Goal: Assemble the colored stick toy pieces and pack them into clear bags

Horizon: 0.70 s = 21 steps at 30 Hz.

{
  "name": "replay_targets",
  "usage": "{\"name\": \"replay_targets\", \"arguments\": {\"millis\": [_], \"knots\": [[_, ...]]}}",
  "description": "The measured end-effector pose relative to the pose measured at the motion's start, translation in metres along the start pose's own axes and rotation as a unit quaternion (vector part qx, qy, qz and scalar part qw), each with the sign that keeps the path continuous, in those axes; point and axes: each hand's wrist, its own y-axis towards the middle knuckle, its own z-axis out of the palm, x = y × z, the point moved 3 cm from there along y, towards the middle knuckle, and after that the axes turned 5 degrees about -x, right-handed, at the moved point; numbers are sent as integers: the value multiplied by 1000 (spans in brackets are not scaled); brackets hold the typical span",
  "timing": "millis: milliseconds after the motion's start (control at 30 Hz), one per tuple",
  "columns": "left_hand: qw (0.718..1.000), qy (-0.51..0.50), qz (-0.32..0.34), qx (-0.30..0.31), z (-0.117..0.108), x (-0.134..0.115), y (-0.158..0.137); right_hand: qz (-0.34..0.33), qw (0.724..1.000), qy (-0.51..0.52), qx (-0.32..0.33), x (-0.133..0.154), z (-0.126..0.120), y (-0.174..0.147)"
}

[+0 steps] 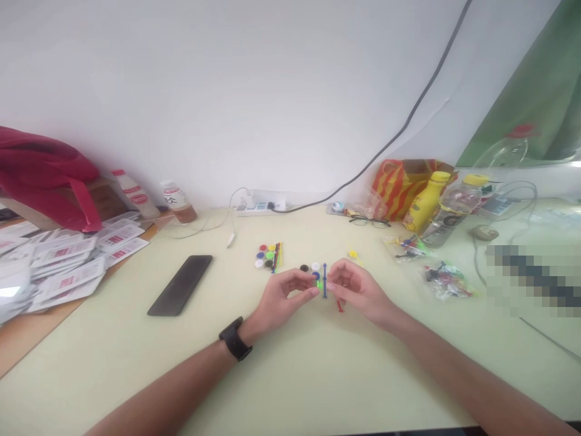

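My left hand (288, 295), with a black watch on its wrist, has thumb and index finger curved toward each other. At their tips show a blue disc (316, 276) and a bit of green; whether they are held or lie behind is unclear. My right hand (358, 292) pinches a thin blue plastic rod (324, 280) with wider ends, upright between the two hands. Under its fingers lies a red rod (340, 306). Behind the hands are a black disc (304, 268), a white disc (316, 266) and a yellow piece (353, 255).
Left of the hands sit several coloured discs (260, 255) beside thin rods (276, 257). A phone (180, 286) lies further left, near piled white packets (68, 260). Plastic bags of parts (447, 280), bottles (426, 203) and glasses (370, 221) stand or lie rightward; a power strip (258, 204) is by the wall.
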Motion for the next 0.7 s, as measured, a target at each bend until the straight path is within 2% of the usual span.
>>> {"name": "replay_targets", "arguments": {"millis": [233, 400, 700], "knots": [[1000, -2, 12, 24, 3, 1, -2, 27, 998, -50, 34, -7, 2, -1], [999, -3, 46, 18, 2, 2, -1, 30, 997, -42, 49, -7, 3, -1], [991, 86, 98, -7, 0, 2, -2, 31, 998, -30, 35, -5, 9, -3]]}}
